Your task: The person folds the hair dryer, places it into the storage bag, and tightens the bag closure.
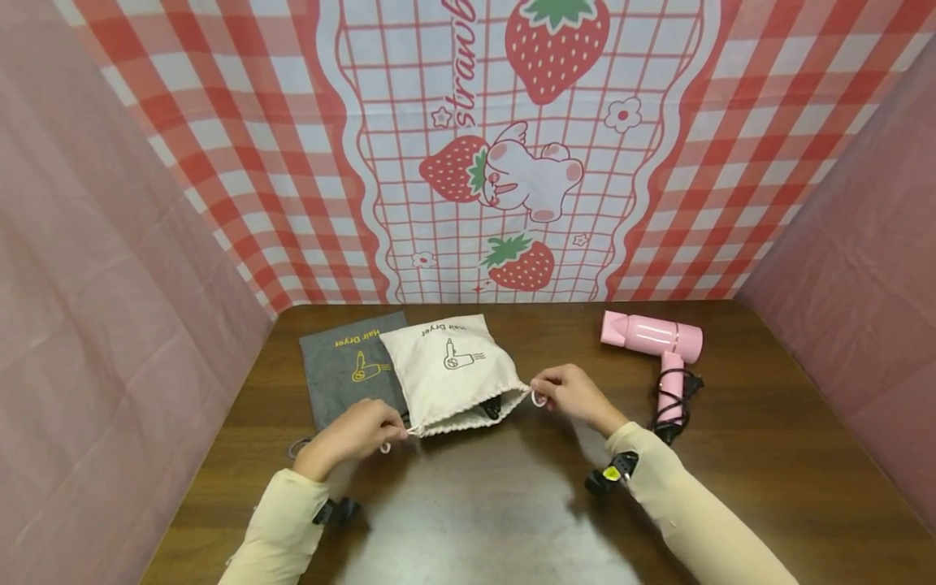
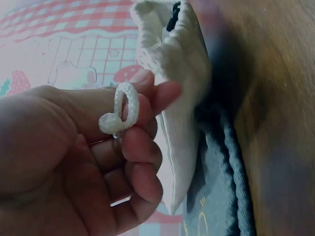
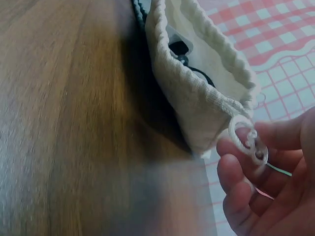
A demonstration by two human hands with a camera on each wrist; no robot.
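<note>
A cream drawstring bag (image 1: 449, 370) printed "Hair Dryer" lies with its gathered mouth toward me, gaping. Inside the mouth a black cord (image 3: 203, 74) shows; the rest of the contents is hidden. At the mouth's left corner my left hand (image 1: 358, 439) pinches the drawstring, and a knotted white loop (image 2: 129, 105) sticks out past its thumb and forefinger. My right hand (image 1: 574, 396) pinches the drawstring at the right corner, where another white cord loop (image 3: 240, 132) hangs by the fingers. Under the cream bag's left side lies a grey drawstring bag (image 1: 332, 366) with yellow print.
A pink hair dryer (image 1: 654, 337) lies at the back right of the wooden table (image 1: 497, 520), its black cord (image 1: 667, 406) wound round the handle. A grey cord loop (image 1: 296, 448) lies left of my left hand. Behind the table hangs a strawberry-print cloth (image 1: 658, 162).
</note>
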